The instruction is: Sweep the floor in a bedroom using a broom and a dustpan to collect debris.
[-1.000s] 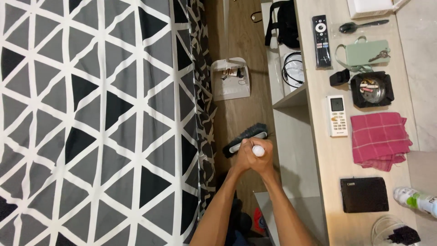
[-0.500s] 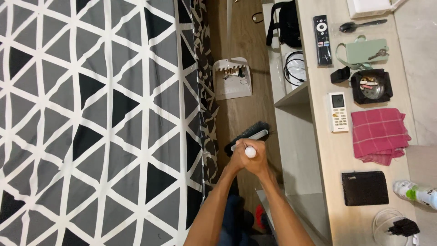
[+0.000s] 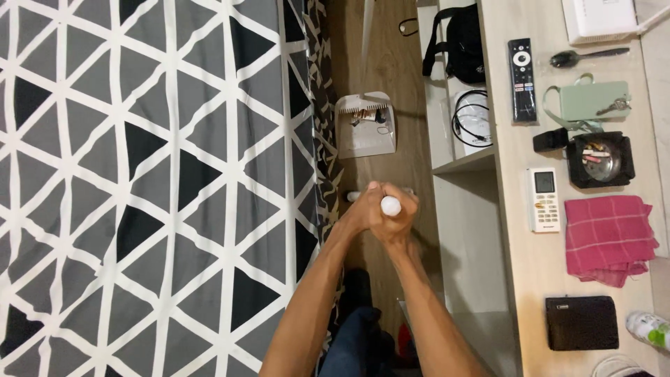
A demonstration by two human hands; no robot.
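Flanking clasped hands (image 3: 382, 213) on a broom handle (image 3: 390, 206): bed (image 3: 139, 188), desk (image 3: 530, 258).

Bright, even indoor light, soft shadows, sharp throughout, with mild wide-angle bending at the edges.

A bed cover (image 3: 139, 188) with grey, black and white triangles fills the left. A white dustpan (image 3: 366, 126) lies on the wooden floor (image 3: 391, 56). On the bench (image 3: 534, 279) lie a black remote (image 3: 523, 80), a white remote (image 3: 544, 200), a pink cloth (image 3: 608, 236) and a black wallet (image 3: 581, 322).
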